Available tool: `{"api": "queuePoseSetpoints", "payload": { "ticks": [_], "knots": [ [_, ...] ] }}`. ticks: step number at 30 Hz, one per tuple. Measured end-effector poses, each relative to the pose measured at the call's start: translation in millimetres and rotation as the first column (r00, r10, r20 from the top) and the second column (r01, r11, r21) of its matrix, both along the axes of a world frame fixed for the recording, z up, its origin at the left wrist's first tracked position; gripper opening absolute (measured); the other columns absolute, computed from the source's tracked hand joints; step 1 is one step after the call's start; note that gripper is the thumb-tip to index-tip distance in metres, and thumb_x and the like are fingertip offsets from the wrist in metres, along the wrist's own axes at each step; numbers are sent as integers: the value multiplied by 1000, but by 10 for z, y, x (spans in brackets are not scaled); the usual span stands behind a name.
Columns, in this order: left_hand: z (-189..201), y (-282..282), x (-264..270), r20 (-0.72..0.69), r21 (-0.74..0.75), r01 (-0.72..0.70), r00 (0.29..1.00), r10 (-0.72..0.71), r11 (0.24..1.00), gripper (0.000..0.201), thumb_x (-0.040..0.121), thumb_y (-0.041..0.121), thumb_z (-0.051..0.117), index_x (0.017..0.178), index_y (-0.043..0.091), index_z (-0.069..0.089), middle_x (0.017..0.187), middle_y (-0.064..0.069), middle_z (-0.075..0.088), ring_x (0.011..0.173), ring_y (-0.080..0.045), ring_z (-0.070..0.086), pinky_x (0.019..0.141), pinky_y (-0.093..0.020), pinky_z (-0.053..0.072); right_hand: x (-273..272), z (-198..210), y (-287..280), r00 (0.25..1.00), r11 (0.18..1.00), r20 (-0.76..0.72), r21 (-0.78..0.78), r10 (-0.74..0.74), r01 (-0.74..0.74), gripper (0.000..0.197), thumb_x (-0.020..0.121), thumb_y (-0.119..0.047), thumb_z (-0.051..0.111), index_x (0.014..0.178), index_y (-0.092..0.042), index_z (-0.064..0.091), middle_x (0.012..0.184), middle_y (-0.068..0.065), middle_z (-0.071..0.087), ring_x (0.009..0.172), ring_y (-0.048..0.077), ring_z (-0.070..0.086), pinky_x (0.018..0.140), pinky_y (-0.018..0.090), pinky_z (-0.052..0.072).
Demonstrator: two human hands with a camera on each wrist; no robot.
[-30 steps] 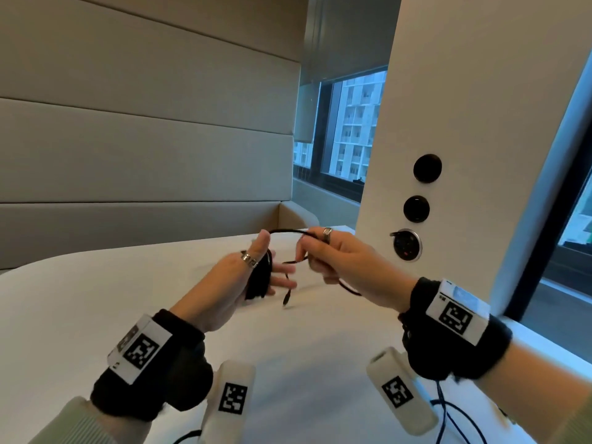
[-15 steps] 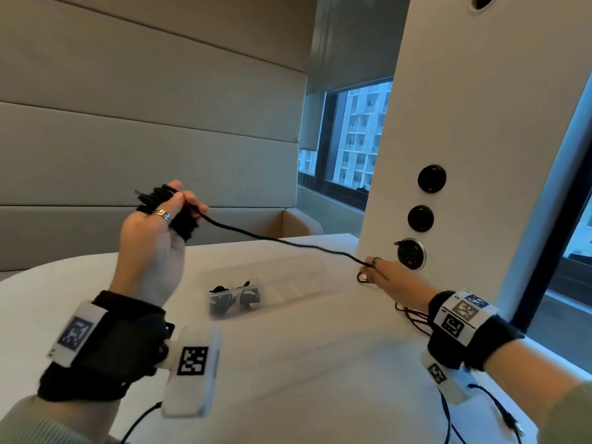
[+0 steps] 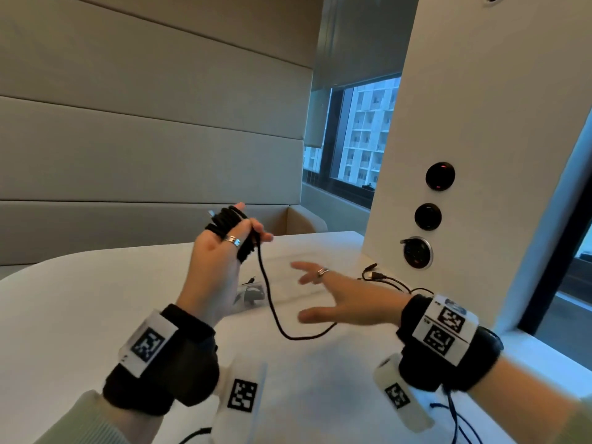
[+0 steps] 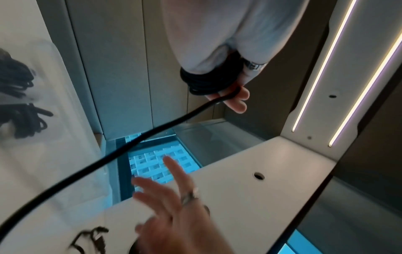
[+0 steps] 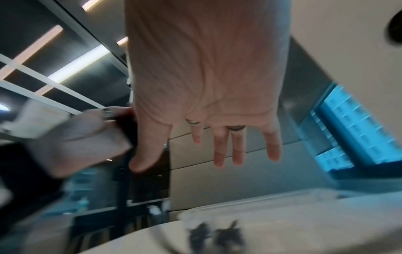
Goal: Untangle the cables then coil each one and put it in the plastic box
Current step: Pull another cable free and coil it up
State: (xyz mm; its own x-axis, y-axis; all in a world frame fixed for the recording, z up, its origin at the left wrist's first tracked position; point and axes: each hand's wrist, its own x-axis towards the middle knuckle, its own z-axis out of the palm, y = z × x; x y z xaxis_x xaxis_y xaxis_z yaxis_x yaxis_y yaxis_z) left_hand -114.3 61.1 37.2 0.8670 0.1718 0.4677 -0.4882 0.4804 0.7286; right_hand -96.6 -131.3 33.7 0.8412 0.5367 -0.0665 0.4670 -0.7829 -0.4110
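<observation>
My left hand (image 3: 243,225) is raised above the white table and grips a black cable (image 3: 272,312), much of it wound in a coil (image 3: 227,219) round the fingers. In the left wrist view the coil (image 4: 204,80) wraps the fingers. The free length hangs down, loops on the table and runs under my right hand (image 3: 299,291). That hand hovers with fingers spread and holds nothing, as the right wrist view (image 5: 206,151) confirms. Behind the hands lies the clear plastic box (image 3: 285,285) with coiled black cables (image 3: 251,294) in its left end.
More loose black cables (image 3: 381,277) with connectors lie on the table by the white pillar (image 3: 480,155), which carries round sockets (image 3: 416,253). A padded wall and bench run behind the table. A window is at the right.
My right hand let go of the cable near the pillar and swung back left, open. My left hand came down and to the right with the coil. The taut cable went slack.
</observation>
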Motion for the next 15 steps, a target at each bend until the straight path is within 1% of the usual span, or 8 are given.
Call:
{"api": "queuePoseSetpoints", "payload": {
  "ticks": [1,3,5,7,9,10,12,15],
  "knots": [
    [-16,-61,-34,-1,37,24,1000,-24,999,23,96,3,39,91,15,57,62,6,63,67,-10,64,94,-32,43,-82,-21,128,999,999,-26,5,39,-39,70,89,-45,55,146,-33,16,144,-5,40,131,11,37,106,22,25],
    [-51,-150,-73,-3,89,93,996,-93,992,22,96,5,39,103,18,55,63,7,64,70,-10,64,90,-30,43,-181,-78,302,996,993,-12,82,84,-82,43,96,-40,44,135,-25,41,137,0,50,124,13,46,106,25,32],
    [-72,-188,-86,-11,92,163,987,-163,982,27,96,7,39,120,13,50,65,5,62,70,-12,64,80,-23,48,-251,-86,378,995,949,-34,304,95,-80,27,100,-29,37,103,-15,59,105,6,67,100,17,61,98,33,44],
    [-58,-189,-96,-36,70,231,973,-229,970,35,95,10,40,130,7,44,68,-1,59,68,-16,61,72,-26,50,-307,-52,372,985,834,-145,552,92,4,30,101,-23,34,79,-15,52,65,-4,58,62,15,58,75,35,52],
    [-30,-169,-94,-86,69,278,958,-272,958,40,96,15,40,134,5,40,72,-6,58,69,-20,58,66,-33,44,-334,-5,342,983,748,-164,662,82,49,30,101,-24,35,75,-15,48,52,-10,36,46,7,36,51,21,43],
    [-18,-152,-83,-115,89,274,958,-263,958,39,97,15,38,134,4,41,74,-8,59,69,-21,57,64,-34,43,-321,3,324,987,737,-147,674,68,50,30,101,-25,36,75,-15,49,51,-10,31,45,6,29,46,17,34],
    [-2,-99,-69,-139,188,236,967,-212,953,35,98,12,35,130,4,46,78,-8,66,71,-18,63,63,-30,46,-283,15,305,994,737,-102,674,35,43,31,101,-25,36,74,-17,49,49,-11,29,43,5,25,41,14,26],
    [19,-7,-73,-119,354,205,978,-173,912,30,97,11,38,123,5,53,94,-6,74,86,-14,67,60,-18,48,-224,41,297,997,728,-76,683,-10,59,31,101,-27,36,75,-16,51,50,-6,25,42,8,21,39,15,23]
  ]
}}
